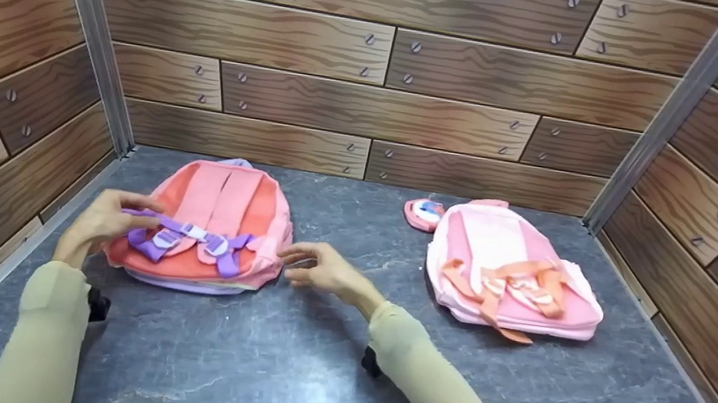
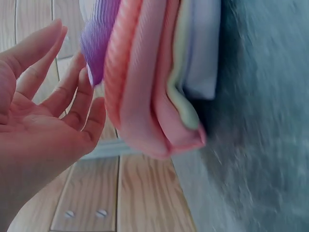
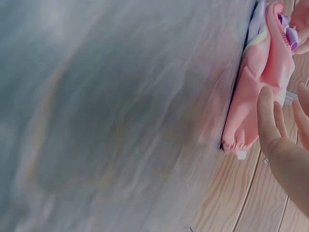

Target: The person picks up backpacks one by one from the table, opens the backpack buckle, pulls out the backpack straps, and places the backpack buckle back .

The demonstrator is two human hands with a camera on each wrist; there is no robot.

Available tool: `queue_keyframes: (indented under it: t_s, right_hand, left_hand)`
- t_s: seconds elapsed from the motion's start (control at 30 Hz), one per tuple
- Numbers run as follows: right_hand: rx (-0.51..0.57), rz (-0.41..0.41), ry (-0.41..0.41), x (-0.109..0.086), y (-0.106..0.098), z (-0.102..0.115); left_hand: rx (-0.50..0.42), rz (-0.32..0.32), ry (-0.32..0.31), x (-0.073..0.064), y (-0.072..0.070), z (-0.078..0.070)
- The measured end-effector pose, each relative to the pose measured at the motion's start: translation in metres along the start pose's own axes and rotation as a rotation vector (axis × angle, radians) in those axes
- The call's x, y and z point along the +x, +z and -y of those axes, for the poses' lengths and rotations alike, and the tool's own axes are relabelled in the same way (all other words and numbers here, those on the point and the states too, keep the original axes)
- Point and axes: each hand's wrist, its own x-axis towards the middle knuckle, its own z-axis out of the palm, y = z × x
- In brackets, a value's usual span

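A coral-pink backpack (image 1: 214, 211) lies flat at the left of the grey surface, its straps side up. Across its lower part run purple straps (image 1: 228, 261) with a pale buckle (image 1: 194, 231). My left hand (image 1: 107, 218) is at its left edge, fingers extended over the purple strap. In the left wrist view the left hand's fingers (image 2: 77, 92) are loosely bent beside the strap; whether they touch it I cannot tell. At the backpack's right side is my right hand (image 1: 326, 269), fingers spread and relaxed, holding nothing. The right wrist view shows its fingers (image 3: 265, 116) by the pink side.
Over to the right lies a light pink backpack (image 1: 498, 239) with orange straps (image 1: 542, 296). A small red and white round item (image 1: 424, 214) with a blue mark sits beside it. Wood-patterned walls (image 1: 370, 107) enclose the grey surface (image 1: 310, 373) at the back and sides.
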Motion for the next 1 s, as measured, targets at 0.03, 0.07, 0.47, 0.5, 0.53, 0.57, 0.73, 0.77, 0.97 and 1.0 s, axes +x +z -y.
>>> queue_keyframes:
  t_s: [0.03,0.07,0.47,0.5,0.53,0.57,0.73,0.77,0.97,1.0]
  right_hand:
    - [-0.004,-0.004,-0.006,0.001,0.002,0.0]
    - [-0.01,-0.007,-0.012,0.003,0.004,0.001]
    - [-0.063,-0.035,-0.028,0.012,0.009,0.004]
    - [-0.069,-0.038,-0.034,0.012,0.008,0.003]
    - [-0.072,-0.041,-0.04,0.012,0.007,0.002]
    - [-0.077,-0.043,-0.043,0.011,0.006,0.001]
    - [-0.068,-0.06,-0.017,0.008,-0.005,-0.003]
    - [-0.061,-0.067,-0.006,0.006,-0.008,-0.004]
    - [0.026,-0.091,0.037,-0.001,-0.024,-0.012]
    - [0.038,-0.092,0.042,-0.002,-0.027,-0.013]
  left_hand:
    - [0.004,0.013,-0.001,0.0,-0.002,0.003]
    - [0.014,0.029,-0.007,-0.001,-0.003,0.005]
    - [-0.077,0.132,-0.101,-0.006,-0.009,0.019]
    - [-0.073,0.137,-0.098,-0.006,-0.008,0.019]
    - [-0.063,0.144,-0.097,-0.006,-0.006,0.02]
    - [-0.056,0.15,-0.091,-0.006,-0.005,0.02]
    - [-0.02,0.165,-0.087,-0.004,0.003,0.017]
    - [-0.019,0.166,-0.078,-0.003,0.006,0.016]
    - [-0.026,0.177,-0.039,0.001,0.021,0.009]
    - [-0.028,0.176,-0.041,0.002,0.024,0.007]
